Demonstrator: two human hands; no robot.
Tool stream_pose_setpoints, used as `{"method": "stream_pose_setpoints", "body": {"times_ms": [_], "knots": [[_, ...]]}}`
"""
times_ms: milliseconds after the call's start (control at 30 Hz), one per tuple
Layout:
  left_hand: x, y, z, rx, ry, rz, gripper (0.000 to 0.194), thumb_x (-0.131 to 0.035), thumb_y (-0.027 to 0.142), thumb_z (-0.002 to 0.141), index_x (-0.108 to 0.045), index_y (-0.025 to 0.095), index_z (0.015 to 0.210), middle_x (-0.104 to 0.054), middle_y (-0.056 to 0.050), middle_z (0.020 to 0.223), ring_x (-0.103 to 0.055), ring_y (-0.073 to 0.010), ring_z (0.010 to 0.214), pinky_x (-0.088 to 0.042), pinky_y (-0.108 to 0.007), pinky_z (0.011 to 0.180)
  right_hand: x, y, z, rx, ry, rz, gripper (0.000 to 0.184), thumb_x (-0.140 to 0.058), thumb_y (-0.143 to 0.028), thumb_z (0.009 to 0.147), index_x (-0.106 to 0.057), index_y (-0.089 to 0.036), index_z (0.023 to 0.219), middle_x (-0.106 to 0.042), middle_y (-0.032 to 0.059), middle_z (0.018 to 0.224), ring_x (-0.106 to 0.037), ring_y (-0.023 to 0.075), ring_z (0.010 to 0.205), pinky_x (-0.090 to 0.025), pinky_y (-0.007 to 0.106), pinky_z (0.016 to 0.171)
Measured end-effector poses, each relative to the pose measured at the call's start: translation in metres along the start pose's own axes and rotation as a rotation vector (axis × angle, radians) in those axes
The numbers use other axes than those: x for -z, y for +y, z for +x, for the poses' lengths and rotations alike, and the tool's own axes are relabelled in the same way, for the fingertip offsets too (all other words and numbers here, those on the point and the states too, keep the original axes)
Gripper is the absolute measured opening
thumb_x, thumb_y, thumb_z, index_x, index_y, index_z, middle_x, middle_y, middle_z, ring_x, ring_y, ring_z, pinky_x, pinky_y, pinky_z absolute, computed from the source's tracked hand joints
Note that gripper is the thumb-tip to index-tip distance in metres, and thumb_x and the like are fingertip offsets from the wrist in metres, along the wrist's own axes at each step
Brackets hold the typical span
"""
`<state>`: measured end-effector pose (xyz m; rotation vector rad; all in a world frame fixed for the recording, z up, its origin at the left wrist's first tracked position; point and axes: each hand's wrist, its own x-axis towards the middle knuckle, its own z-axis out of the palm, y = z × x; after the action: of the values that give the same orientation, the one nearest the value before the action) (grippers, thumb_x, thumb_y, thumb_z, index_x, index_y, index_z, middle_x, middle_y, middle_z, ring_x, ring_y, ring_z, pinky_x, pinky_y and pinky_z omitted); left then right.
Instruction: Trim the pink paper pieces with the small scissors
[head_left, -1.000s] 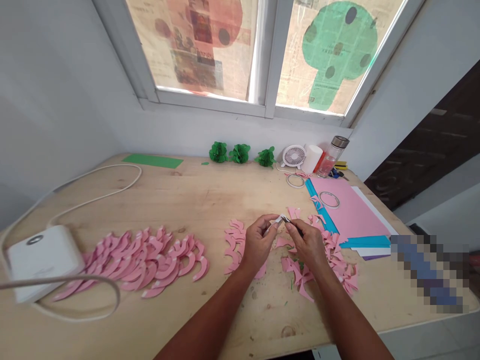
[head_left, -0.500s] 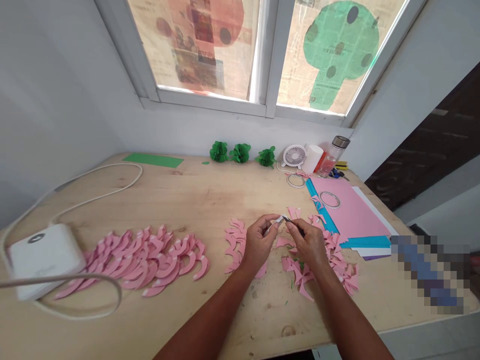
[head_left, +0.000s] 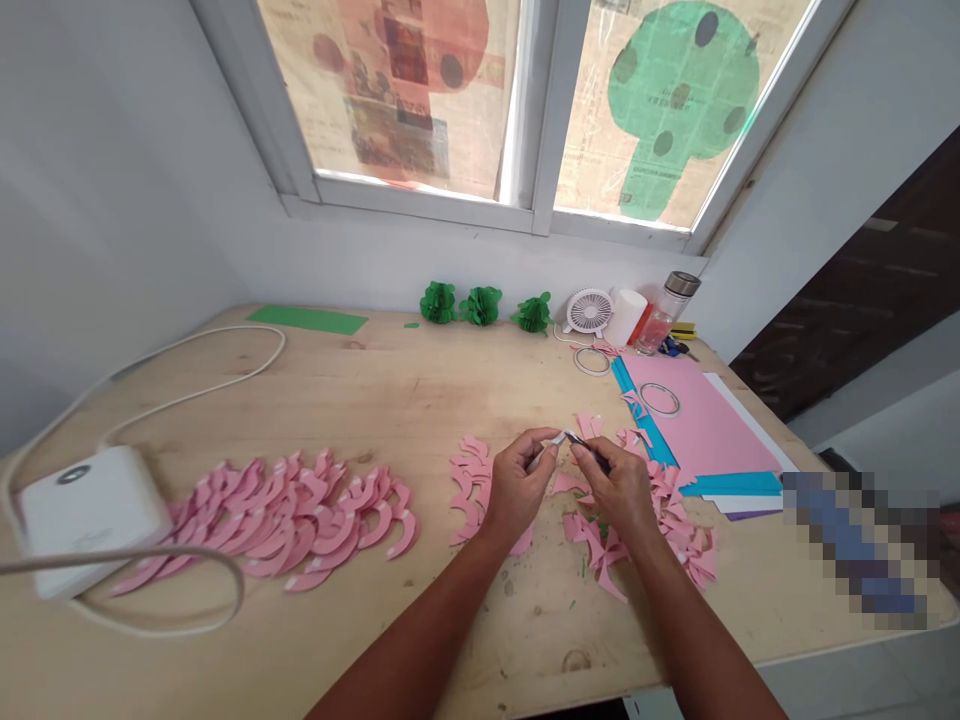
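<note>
My left hand [head_left: 519,482] is closed in a pinch on a small whitish paper piece [head_left: 558,438], mostly hidden by the fingers. Close against it, my right hand [head_left: 621,488] grips a slim black pointed tool [head_left: 590,452]; its exact kind is hidden in the fingers. The tool's tip meets the pale piece or lies just beside it. Below and left of my left hand are curved pink paper pieces [head_left: 466,487]. Around and under my right hand lie pink paper scraps [head_left: 686,545]. A larger pile of curved pink paper strips [head_left: 296,525], several with pale ends, spreads to the left.
A white box-shaped device [head_left: 94,520] with a looping cable [head_left: 241,590] sits at left. Green paper balls [head_left: 481,306], a small fan [head_left: 589,312] and a glass bottle [head_left: 660,318] line the back. Coloured sheets [head_left: 705,425] with a tape ring [head_left: 659,399] lie at right.
Both hands stay together in nearly the same place. The black tool shifts very slightly at the pale piece; the papers on the table have not moved.
</note>
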<state>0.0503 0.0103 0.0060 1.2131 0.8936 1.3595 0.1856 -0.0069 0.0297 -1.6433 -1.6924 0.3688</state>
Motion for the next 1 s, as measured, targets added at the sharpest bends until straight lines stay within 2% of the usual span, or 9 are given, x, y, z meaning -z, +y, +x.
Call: {"method": "stream_pose_setpoints", "body": {"times_ms": [433, 767, 1000], "knots": [[0.0018, 0.0028, 0.0002, 0.001, 0.000, 0.032, 0.025, -0.058, 0.033, 0.075, -0.064, 0.015, 0.091, -0.044, 0.005, 0.053, -0.035, -0.0062, 0.046, -0.027, -0.019, 0.045, -0.0014, -0.0006, -0.0012, -0.017, -0.005, 0.015, 0.041, -0.045, -0.050, 0.081, -0.068, -0.016, 0.079, -0.055, -0.0010, 0.053, -0.046, 0.0100, 0.048, -0.031, 0.019, 0.044], [0.0014, 0.0019, -0.0003, -0.012, -0.004, 0.067, 0.026, -0.056, 0.033, 0.075, -0.064, 0.015, 0.093, -0.047, 0.004, 0.057, -0.033, -0.0059, 0.046, -0.026, -0.019, 0.044, -0.0008, 0.0005, 0.0000, 0.001, -0.023, 0.004, 0.041, -0.044, -0.049, 0.082, -0.068, -0.016, 0.079, -0.058, 0.0001, 0.056, -0.048, 0.0106, 0.051, -0.033, 0.020, 0.048], [0.0032, 0.0040, 0.0002, -0.003, -0.012, 0.065, 0.025, -0.056, 0.032, 0.077, -0.063, 0.015, 0.094, -0.041, 0.005, 0.054, -0.032, -0.0060, 0.046, -0.025, -0.019, 0.043, -0.0012, 0.0006, -0.0001, 0.000, -0.032, 0.006, 0.040, -0.044, -0.049, 0.082, -0.067, -0.016, 0.079, -0.058, 0.0003, 0.057, -0.049, 0.0111, 0.052, -0.033, 0.020, 0.049]]}}
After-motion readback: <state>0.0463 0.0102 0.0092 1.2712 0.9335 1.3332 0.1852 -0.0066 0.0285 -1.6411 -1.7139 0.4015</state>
